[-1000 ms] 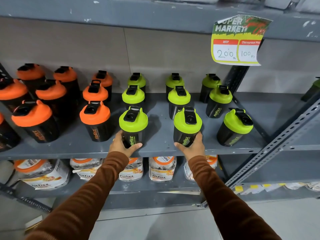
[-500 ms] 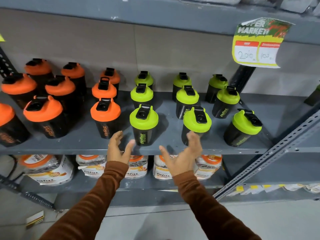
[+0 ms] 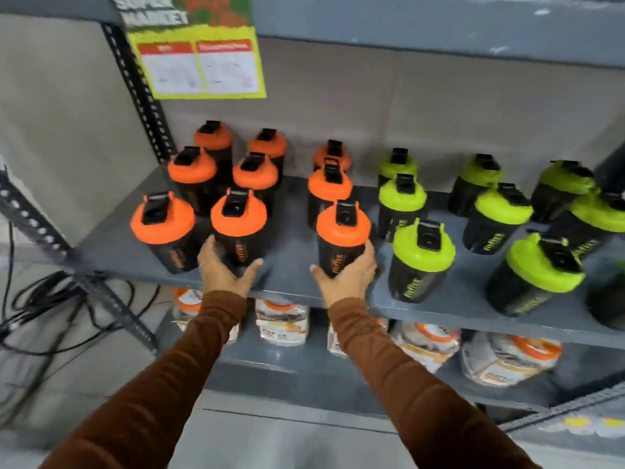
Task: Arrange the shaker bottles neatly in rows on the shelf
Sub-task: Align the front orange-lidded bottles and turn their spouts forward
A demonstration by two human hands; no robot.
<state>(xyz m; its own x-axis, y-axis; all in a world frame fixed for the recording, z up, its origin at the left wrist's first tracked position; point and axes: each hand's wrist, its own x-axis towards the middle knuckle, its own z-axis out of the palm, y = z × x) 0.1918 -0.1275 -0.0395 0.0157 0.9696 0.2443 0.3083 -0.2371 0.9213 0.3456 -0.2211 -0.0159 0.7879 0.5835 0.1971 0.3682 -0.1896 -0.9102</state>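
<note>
Black shaker bottles stand in rows on the grey shelf (image 3: 291,269): orange-lidded ones on the left, green-lidded ones on the right. My left hand (image 3: 225,270) wraps the base of a front-row orange-lidded bottle (image 3: 238,220). My right hand (image 3: 350,277) grips the base of another front-row orange-lidded bottle (image 3: 343,231), one column to the right. A third front orange-lidded bottle (image 3: 162,223) stands at the far left. The nearest green-lidded bottle (image 3: 422,252) stands just right of my right hand. Both held bottles rest upright on the shelf.
A slotted metal upright (image 3: 142,96) bounds the shelf on the left, with a yellow price sign (image 3: 199,59) hanging above. Packaged goods (image 3: 280,323) fill the lower shelf. Black cables (image 3: 50,306) lie on the floor at left. Another shelf board runs overhead.
My view has swung left along the shelf. Both hands let go of the front green-lidded bottles, opened, and now grip two front orange-lidded bottles.
</note>
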